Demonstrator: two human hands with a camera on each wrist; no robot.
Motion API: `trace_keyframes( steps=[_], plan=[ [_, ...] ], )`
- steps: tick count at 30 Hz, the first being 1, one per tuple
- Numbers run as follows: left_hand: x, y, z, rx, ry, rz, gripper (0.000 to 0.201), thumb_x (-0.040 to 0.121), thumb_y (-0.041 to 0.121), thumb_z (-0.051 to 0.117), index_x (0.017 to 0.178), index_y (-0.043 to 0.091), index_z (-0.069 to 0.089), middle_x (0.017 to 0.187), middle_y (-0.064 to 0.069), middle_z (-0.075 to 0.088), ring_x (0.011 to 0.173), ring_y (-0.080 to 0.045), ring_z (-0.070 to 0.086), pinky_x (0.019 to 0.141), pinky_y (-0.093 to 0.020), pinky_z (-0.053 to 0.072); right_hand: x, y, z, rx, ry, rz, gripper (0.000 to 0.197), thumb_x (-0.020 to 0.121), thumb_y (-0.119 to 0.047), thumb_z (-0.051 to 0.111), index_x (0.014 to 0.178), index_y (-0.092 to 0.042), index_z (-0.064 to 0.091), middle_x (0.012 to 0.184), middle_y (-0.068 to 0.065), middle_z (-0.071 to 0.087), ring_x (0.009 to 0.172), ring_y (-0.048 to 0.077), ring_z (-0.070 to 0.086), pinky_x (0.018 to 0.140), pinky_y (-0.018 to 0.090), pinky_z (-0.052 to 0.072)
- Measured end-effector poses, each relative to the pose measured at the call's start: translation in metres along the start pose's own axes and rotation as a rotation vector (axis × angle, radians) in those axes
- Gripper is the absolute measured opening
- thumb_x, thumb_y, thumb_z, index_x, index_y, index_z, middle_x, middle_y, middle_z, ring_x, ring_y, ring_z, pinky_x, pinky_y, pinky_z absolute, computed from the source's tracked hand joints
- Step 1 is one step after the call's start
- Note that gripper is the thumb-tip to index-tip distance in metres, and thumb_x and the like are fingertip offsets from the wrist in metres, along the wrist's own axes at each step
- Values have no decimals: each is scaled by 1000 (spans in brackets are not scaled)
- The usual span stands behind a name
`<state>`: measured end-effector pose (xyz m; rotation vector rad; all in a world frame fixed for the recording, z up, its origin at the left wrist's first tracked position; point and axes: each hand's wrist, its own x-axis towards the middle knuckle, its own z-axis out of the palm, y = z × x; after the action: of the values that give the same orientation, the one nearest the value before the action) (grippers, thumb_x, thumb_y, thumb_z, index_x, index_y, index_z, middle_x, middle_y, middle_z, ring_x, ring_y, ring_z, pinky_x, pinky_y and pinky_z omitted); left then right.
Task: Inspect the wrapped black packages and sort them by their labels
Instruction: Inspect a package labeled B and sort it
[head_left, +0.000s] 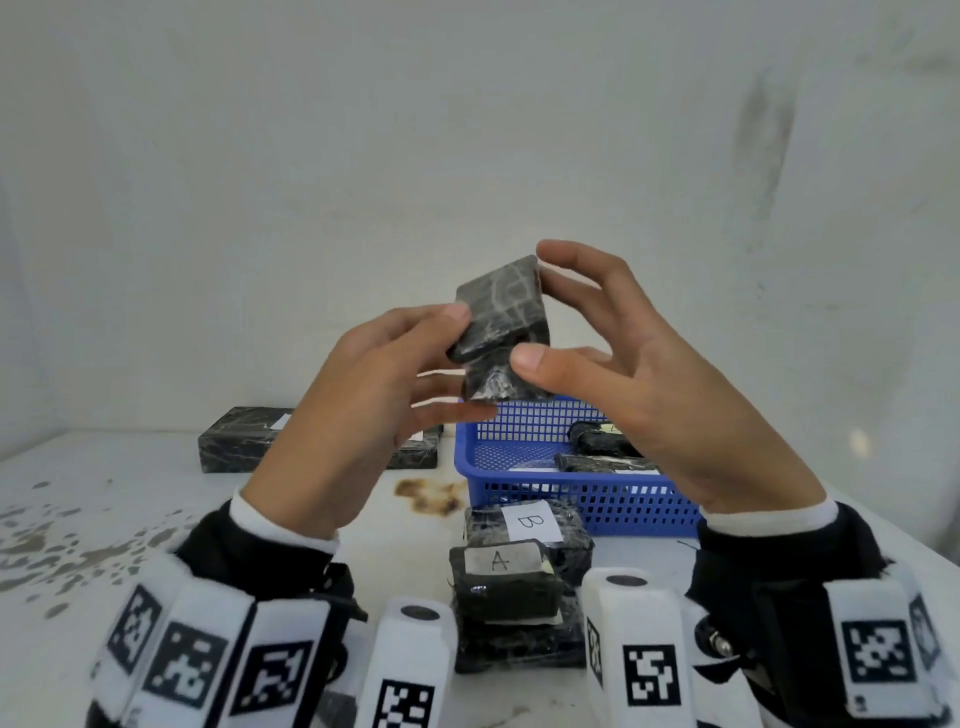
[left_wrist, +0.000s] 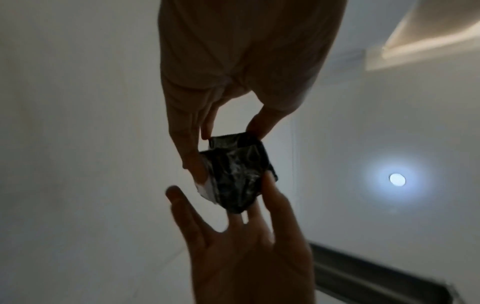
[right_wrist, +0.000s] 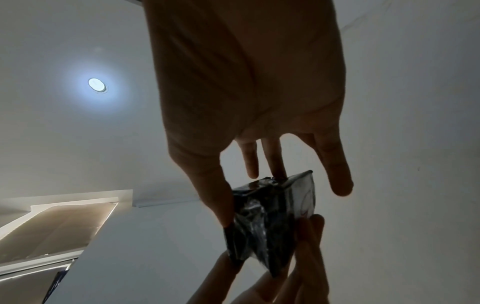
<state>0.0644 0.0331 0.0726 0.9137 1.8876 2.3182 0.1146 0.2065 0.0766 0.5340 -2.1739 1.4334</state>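
Observation:
A small black wrapped package (head_left: 501, 312) is held up in front of the wall, above the table, tilted with a bare face towards me. My left hand (head_left: 458, 359) pinches its left edge, thumb on top and fingers underneath. My right hand (head_left: 535, 306) grips its right side, index fingertip at the top corner and thumb on the lower front. The left wrist view shows the package (left_wrist: 236, 174) with a white label (left_wrist: 205, 189) on its far face. In the right wrist view the label (right_wrist: 303, 197) carries a curved mark that I cannot read.
A blue basket (head_left: 571, 499) at the right holds black packages (head_left: 597, 441). In front of it lies a stack with labels B (head_left: 530, 519) and A (head_left: 498, 561). Larger black packages (head_left: 239, 441) lie at the back left. A brown stain (head_left: 431, 493) marks the white table (head_left: 156, 519).

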Motion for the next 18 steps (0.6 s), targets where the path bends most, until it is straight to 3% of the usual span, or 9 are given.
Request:
trace_keyframes(
  steps=[2,3,5,8,10,12,15,18],
  plan=[
    [1,1,-1,-39,19,11,34,90,18,58,119,1,61,96,-18,72,79,-23,68,71,-30,60,0,0,2,18,-11,4,65,79,-48,72,138,-47,45,143,-26,51,109,5,68,94,33,54],
    [1,0,-1,-34,26,23,32,90,14,59,120,3,61,93,-14,73,79,-21,69,70,-28,60,0,-1,2,39,-4,4,63,79,-50,71,138,-45,47,143,-24,52,105,9,70,85,32,55],
    [1,-1,-1,-5,39,45,34,89,14,61,122,8,60,94,-10,74,83,-20,72,71,-29,60,1,-2,2,66,28,2,58,82,-43,70,137,-41,51,142,-20,55,97,24,73,76,34,56],
    [-2,1,1,36,41,70,37,88,20,62,125,13,60,99,-12,73,85,-20,73,66,-30,60,1,0,2,62,56,11,60,80,-39,73,136,-45,50,141,-13,57,92,34,73,78,39,57],
    [-2,2,0,55,27,90,36,88,18,61,124,16,61,99,-12,73,83,-18,73,65,-28,60,1,1,2,41,70,33,63,77,-46,74,135,-47,51,133,-4,63,85,30,74,77,37,57],
    [-3,2,0,82,27,101,39,85,24,64,123,21,62,99,-10,73,82,-17,72,65,-27,59,1,0,2,40,76,51,59,78,-41,73,134,-44,53,117,1,72,81,28,73,74,32,56],
    [-3,0,0,125,49,130,38,83,28,65,121,27,63,96,-8,72,77,-13,71,63,-23,57,0,-3,4,25,58,67,56,80,-41,78,131,-43,56,105,3,75,79,25,72,72,29,56],
    [-3,0,1,148,38,151,37,81,31,66,118,31,63,95,-7,71,76,-13,72,63,-22,56,0,-4,6,22,76,63,47,85,-36,73,128,-43,58,93,0,75,73,18,70,69,28,55]
  ],
)
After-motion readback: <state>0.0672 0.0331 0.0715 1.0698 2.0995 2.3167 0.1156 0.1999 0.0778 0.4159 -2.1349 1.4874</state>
